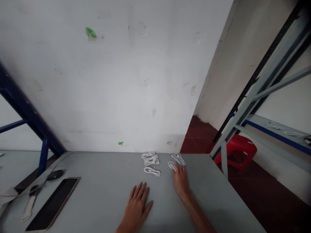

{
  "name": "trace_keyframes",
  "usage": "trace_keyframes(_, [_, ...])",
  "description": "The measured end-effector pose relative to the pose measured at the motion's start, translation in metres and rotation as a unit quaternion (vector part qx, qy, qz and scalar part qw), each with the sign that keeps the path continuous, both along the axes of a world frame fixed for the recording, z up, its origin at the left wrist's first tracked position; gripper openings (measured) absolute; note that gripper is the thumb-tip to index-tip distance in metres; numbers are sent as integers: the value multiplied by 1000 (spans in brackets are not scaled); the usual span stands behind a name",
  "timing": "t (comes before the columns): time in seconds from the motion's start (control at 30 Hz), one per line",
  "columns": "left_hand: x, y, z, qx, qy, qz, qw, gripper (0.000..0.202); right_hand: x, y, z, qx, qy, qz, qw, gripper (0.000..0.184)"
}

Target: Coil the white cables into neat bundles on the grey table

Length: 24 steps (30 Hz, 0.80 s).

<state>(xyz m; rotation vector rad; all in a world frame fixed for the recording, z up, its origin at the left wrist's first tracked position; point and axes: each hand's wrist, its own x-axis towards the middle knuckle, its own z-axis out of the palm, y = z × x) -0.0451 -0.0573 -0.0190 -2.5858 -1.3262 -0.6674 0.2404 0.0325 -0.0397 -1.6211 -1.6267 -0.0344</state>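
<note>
My left hand lies flat on the grey tabletop, its fingers spread and nothing in it. Farther right, my right hand reaches toward the back edge and has its fingers closed on a coiled white cable, which is partly covered by them. Just beyond those fingertips rests another coiled white cable. A group of white cable bundles lies to the left of my right hand; the nearest white cable bundle sits apart from the stacked white cable bundles behind it.
Two thin white twist-tie-like pieces lie left of the cables. At the left are a dark tablet, a black mouse-like object and a smartwatch. A white wall rises behind. A red stool stands right, behind a metal frame.
</note>
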Motion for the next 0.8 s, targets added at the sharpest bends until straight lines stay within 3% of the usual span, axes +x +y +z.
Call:
trace_keyframes(0.1, [1, 0, 0, -28, -47, -11, 998, 41, -8, -26, -4, -19, 212, 11, 977, 54])
trace_keyframes(0.27, [21, 17, 2, -83, -88, -31, 992, 33, -41, -59, -3, -130, 471, 38, 871, 64])
trace_keyframes(0.43, [55, 60, -1, -122, -98, -25, 987, 43, -56, -62, 6, -143, 551, 53, 821, 67])
trace_keyframes(0.6, [68, 90, -1, -166, -153, -19, 974, 44, -54, -61, 15, -147, 578, 86, 798, 65])
trace_keyframes(0.7, [63, 87, 4, -208, -270, -44, 939, 34, -57, -61, 20, -154, 586, 104, 789, 62])
trace_keyframes(0.8, [55, 70, 10, -304, -405, -66, 860, 31, -64, -60, 25, -147, 587, 112, 788, 61])
